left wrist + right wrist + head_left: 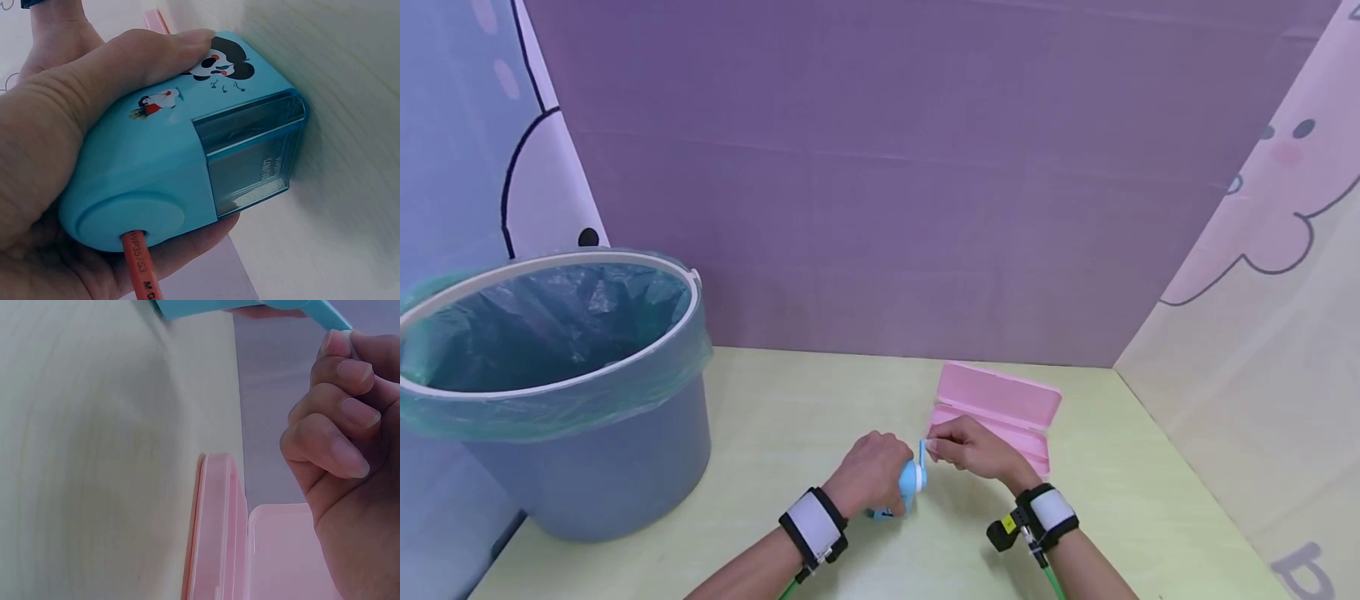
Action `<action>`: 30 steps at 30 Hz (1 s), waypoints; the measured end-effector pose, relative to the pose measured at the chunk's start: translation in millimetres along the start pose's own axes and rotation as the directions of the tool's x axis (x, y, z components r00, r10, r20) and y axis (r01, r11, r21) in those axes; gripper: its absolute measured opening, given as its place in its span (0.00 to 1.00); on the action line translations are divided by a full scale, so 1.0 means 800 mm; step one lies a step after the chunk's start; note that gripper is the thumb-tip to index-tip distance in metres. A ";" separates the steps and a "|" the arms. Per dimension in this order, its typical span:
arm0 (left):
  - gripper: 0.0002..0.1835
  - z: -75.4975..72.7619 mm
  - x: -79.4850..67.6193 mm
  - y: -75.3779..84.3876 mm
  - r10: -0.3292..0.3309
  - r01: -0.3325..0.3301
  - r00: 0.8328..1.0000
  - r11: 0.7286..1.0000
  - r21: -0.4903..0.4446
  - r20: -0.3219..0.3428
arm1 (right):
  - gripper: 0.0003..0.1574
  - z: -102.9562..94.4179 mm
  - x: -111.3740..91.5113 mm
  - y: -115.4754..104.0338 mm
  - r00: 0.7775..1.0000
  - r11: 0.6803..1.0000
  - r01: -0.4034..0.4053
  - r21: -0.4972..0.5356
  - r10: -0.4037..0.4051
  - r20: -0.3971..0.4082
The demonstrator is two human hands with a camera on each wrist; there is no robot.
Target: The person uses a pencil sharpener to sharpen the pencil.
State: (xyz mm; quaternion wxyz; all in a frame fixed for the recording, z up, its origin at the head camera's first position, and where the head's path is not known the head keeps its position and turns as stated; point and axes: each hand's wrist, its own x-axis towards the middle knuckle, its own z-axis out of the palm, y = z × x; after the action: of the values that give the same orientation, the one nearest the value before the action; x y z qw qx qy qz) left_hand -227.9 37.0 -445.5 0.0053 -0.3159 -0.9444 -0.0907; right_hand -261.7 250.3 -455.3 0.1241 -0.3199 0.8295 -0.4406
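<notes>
My left hand (872,471) grips a blue crank pencil sharpener (156,144) around its body, thumb across the printed top. A red pencil (142,265) sticks out of the round hole in the sharpener's end. The clear shavings drawer (253,156) shows in the left wrist view. My right hand (973,450) pinches the end of the sharpener's light-blue crank handle (328,314) between thumb and forefinger, its other fingers curled. Right behind that hand lies an open pink pencil case (1000,396), its lid tipped back.
A large grey-blue bin (595,467) with a green plastic liner and a white handle stands at the left of the pale table (760,408). A purple backdrop (865,208) rises along the table's back edge, with a printed side panel (1262,375) at right.
</notes>
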 end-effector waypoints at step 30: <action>0.21 0.001 -0.003 -0.002 0.013 -0.013 1.000 1.000 -0.018 -0.011 | 0.16 0.008 0.010 0.024 0.999 0.982 0.015 -0.187 -0.008 0.034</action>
State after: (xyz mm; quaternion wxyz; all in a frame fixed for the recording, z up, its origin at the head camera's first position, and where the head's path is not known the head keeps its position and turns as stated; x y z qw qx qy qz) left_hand -226.9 34.6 -446.7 0.0080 -0.3214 -0.9415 -0.1008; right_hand -273.0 248.6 -474.3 0.1047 -0.3423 0.8633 -0.3558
